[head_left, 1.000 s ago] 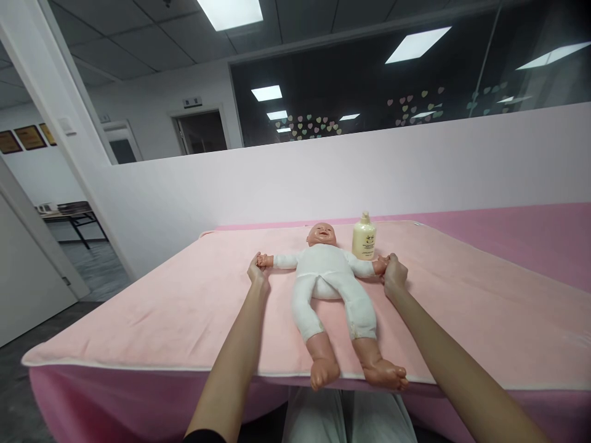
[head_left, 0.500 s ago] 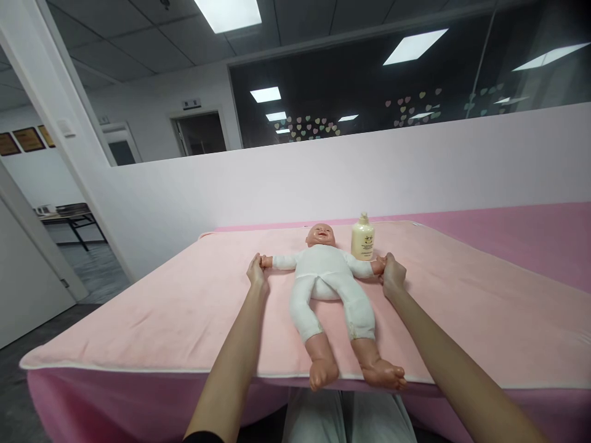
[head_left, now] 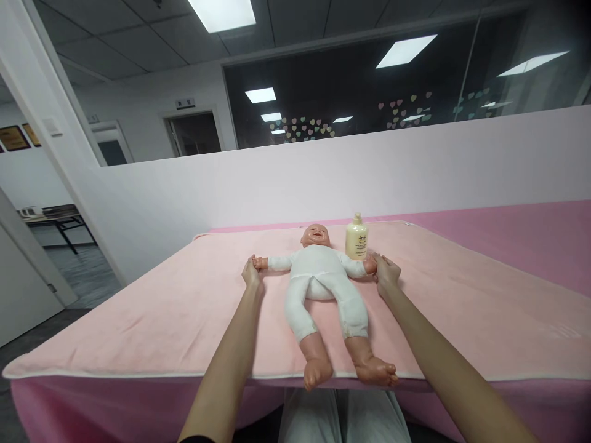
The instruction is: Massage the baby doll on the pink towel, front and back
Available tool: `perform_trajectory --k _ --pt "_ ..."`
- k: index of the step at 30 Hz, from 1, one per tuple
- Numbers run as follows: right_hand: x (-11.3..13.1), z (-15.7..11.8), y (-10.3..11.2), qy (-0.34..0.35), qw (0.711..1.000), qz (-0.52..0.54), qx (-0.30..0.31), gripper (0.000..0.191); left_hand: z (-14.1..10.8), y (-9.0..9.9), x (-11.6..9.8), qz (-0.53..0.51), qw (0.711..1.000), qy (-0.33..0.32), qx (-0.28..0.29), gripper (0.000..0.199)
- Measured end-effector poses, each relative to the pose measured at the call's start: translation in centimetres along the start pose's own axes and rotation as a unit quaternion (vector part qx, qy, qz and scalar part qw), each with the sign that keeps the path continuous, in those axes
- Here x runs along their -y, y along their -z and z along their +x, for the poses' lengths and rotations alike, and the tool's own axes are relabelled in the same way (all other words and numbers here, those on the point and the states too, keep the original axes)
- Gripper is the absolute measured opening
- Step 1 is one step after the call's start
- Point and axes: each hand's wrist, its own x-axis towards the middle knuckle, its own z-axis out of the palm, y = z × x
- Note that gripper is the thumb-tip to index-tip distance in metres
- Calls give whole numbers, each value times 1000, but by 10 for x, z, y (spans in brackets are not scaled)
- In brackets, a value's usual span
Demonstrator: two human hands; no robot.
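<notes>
A baby doll with a white cloth body lies on its back, head toward the wall and bare feet at the near table edge. Its two arms are stretched out sideways. My left hand is closed around the doll's hand on the left. On the other side, my right hand grips the doll's other hand, fingers wrapped over it. Just behind that arm stands a pale yellow pump bottle, upright and close to my right hand but apart from it.
A light pink blanket covers the table over a darker pink cloth. A low white wall with a window above runs behind. At far left are a door and a side table.
The view has shifted slightly, so everything appears a little further left. Both hands keep their hold on the doll's hands, and its arms remain spread.
</notes>
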Motion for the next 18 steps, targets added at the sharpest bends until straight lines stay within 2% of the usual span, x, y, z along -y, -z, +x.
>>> perform_trajectory --k 4,9,18 --pt "2 -4 0 5 1000 -5 2 28 0 0 1 4 1000 -10 2 9" --pt "3 -6 0 22 998 -57 33 30 -1 1 2 31 999 -23 3 20" --pt "1 -3 0 36 994 -105 19 23 3 3 4 24 999 -22 -3 19"
